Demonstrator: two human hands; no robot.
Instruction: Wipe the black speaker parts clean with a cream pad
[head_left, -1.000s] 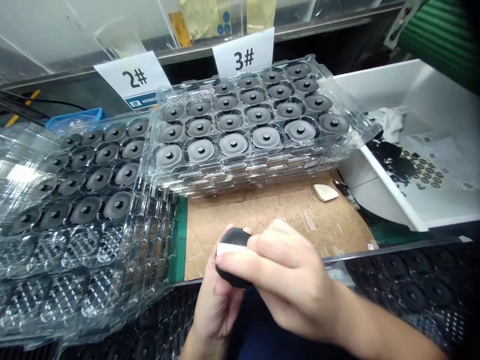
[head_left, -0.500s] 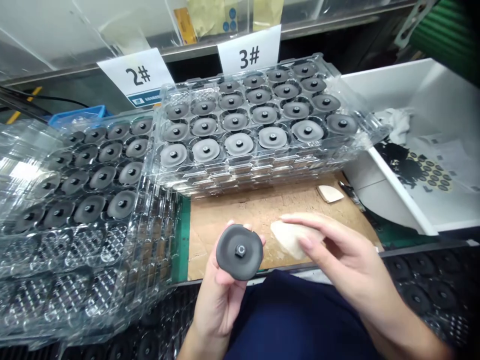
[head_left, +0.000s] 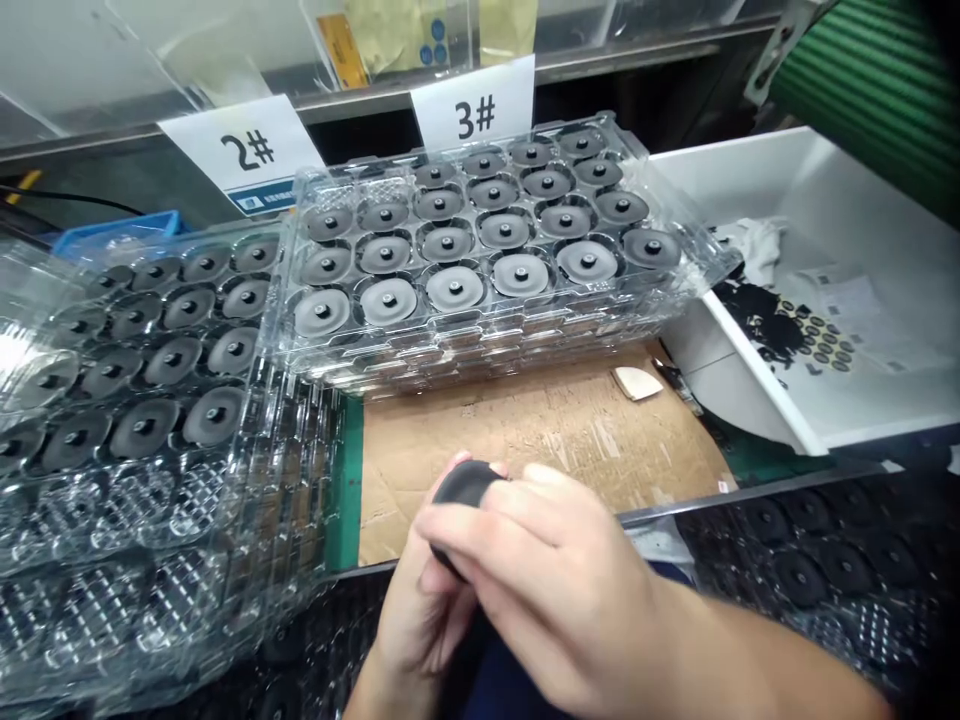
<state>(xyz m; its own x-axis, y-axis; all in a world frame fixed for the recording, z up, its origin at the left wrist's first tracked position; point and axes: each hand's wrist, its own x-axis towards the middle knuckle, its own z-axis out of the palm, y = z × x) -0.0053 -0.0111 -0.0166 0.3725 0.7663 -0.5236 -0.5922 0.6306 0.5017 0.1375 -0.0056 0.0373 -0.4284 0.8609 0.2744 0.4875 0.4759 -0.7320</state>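
Observation:
My left hand [head_left: 420, 610] cups a round black disc [head_left: 466, 484] from below, and most of the disc is hidden. My right hand [head_left: 540, 570] lies over the disc, its fingers pressed across the top. No pad shows between the fingers at this moment, so anything under them is hidden. Behind the hands, transparent plastic trays hold rows of grey-black discs with central studs. The nearest stack [head_left: 480, 350] stands beyond my hands, and a second stack [head_left: 292, 470] lies to my left.
Both hands work above a cardboard sheet [head_left: 540, 440] on a green mat, with a small cream pad [head_left: 637, 383] on it. A white bin [head_left: 754, 370] with loose papers and black discs stands right. Paper labels 2# [head_left: 246, 150] and 3# [head_left: 474, 115] stand behind the trays. Dark trays [head_left: 802, 570] lie lower right.
My right hand has come back over the disc, which now sits edge-on and covered. Half a second ago its studded face showed and the right hand held a cream pad beside it.

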